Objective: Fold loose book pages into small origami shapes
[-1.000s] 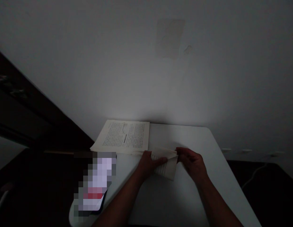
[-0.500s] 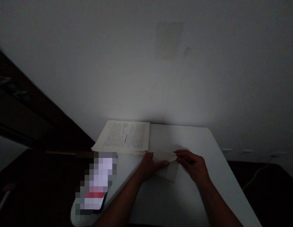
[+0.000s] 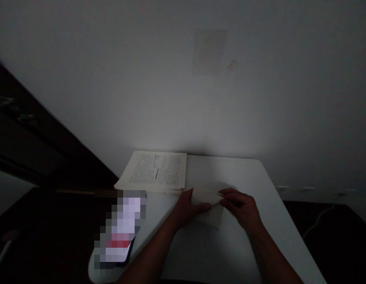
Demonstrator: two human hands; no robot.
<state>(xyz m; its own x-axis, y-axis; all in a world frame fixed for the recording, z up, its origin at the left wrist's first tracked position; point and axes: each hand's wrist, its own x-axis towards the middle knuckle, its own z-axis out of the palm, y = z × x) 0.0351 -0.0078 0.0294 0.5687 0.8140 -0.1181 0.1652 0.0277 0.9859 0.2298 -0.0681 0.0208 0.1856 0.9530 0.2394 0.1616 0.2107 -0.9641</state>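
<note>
A small folded sheet of printed paper is between my two hands, just above the white table. My left hand grips its left side, the thumb lying across the front. At the right corner of the paper, my right hand pinches a raised flap between thumb and fingertips. Lines of print show on the lower part; the upper fold looks plain. Left of my hands, at the back of the table, lies a stack of printed sheets.
A phone with a lit, pixelated screen rests at the left edge of the white table. The table's back edge meets a pale wall. A dark door stands at left, and a cable hangs at right.
The folded paper has shifted slightly and its flap at the right corner has changed shape a little. Both hands keep nearly the same position and hold.
</note>
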